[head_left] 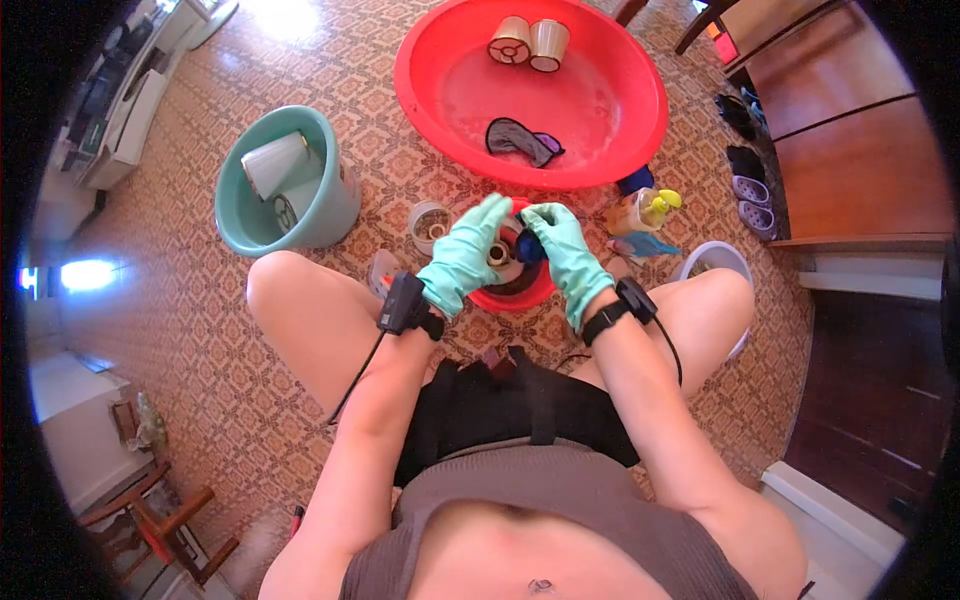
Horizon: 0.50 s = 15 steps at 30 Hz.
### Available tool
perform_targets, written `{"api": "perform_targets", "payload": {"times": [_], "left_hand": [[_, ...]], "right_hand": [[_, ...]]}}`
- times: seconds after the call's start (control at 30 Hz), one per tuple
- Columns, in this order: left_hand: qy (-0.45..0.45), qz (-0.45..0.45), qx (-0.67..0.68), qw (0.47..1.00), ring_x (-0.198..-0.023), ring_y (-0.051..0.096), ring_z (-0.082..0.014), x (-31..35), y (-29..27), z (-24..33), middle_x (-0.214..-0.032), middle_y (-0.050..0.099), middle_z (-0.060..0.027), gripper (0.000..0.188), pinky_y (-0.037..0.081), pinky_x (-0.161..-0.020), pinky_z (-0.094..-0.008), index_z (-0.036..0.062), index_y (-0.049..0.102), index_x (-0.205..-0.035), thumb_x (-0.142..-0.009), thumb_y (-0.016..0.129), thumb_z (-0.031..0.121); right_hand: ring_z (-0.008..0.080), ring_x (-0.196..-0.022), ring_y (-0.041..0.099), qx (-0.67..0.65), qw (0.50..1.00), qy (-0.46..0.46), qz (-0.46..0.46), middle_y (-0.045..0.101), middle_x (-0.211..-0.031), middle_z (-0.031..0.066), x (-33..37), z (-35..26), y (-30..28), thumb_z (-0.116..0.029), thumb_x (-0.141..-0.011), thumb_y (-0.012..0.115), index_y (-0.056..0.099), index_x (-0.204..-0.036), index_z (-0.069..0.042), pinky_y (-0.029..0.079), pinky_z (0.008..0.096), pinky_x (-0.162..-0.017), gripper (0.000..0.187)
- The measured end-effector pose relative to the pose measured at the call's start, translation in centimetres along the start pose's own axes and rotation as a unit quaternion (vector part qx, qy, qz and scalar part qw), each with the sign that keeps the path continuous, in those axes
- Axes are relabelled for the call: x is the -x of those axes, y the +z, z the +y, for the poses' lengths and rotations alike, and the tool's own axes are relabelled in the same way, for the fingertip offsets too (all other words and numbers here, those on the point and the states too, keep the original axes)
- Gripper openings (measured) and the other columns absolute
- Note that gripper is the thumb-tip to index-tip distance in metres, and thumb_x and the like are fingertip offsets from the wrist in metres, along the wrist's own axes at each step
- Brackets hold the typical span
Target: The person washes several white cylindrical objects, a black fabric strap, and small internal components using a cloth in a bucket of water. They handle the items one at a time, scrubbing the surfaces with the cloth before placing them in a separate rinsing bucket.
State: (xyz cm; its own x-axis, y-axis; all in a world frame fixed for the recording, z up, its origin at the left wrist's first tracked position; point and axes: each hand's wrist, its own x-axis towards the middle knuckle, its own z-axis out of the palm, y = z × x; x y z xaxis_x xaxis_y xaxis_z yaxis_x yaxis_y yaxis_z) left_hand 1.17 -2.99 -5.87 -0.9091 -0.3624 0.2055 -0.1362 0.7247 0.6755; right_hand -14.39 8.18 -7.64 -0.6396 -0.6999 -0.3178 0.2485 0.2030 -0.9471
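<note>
Both my hands wear mint-green rubber gloves and work close together over a small red basin (510,301). My left hand (462,256) curves its long fingers beside a round piece with a pale ring (497,254). The thumb lies on the near side of that piece, and the grip is partly hidden. Dark blue material (529,246), perhaps a cloth or sponge, is pinched in my right hand (562,247). What lies deeper in the basin is mostly covered by the gloves.
A large red tub (600,150) holds two small lampshades (528,44) and a grey eye mask (520,141). At left stands a green bucket (340,205) with pale lampshades (276,166). A yellow-topped pump bottle (640,212), a white tub (429,212) and a lilac basin (735,258) are nearby.
</note>
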Motion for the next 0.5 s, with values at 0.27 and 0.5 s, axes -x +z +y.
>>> {"api": "perform_targets", "payload": {"times": [0.27,0.5], "left_hand": [[-0.192,0.057,-0.027,0.979,-0.133,0.042,-0.0413,1.7,2.2,2.1,-0.144,0.040,-0.0273,0.128,0.036,-0.112,-0.0428,-0.0047,0.026,-0.147,-0.051,0.094,0.045],[-0.139,0.087,-0.030,0.986,-0.118,0.053,-0.0389,1.4,3.0,0.9,-0.129,0.051,-0.0226,0.108,0.044,-0.101,-0.0432,-0.0022,0.037,-0.137,-0.054,0.092,0.041]], "right_hand": [[0.0121,-0.080,0.063,0.041,0.992,-0.109,0.038,0.068,-0.092,0.0043,4.4,0.5,0.8,-0.007,-0.087,0.072,0.064,-0.097,-0.001,0.053,0.0273,-0.075,0.014],[0.0153,-0.074,0.065,0.099,0.981,-0.169,0.015,0.068,-0.078,0.0071,3.4,-0.3,1.2,0.007,-0.077,0.071,0.065,-0.083,0.002,0.054,0.0295,-0.071,0.010]]}}
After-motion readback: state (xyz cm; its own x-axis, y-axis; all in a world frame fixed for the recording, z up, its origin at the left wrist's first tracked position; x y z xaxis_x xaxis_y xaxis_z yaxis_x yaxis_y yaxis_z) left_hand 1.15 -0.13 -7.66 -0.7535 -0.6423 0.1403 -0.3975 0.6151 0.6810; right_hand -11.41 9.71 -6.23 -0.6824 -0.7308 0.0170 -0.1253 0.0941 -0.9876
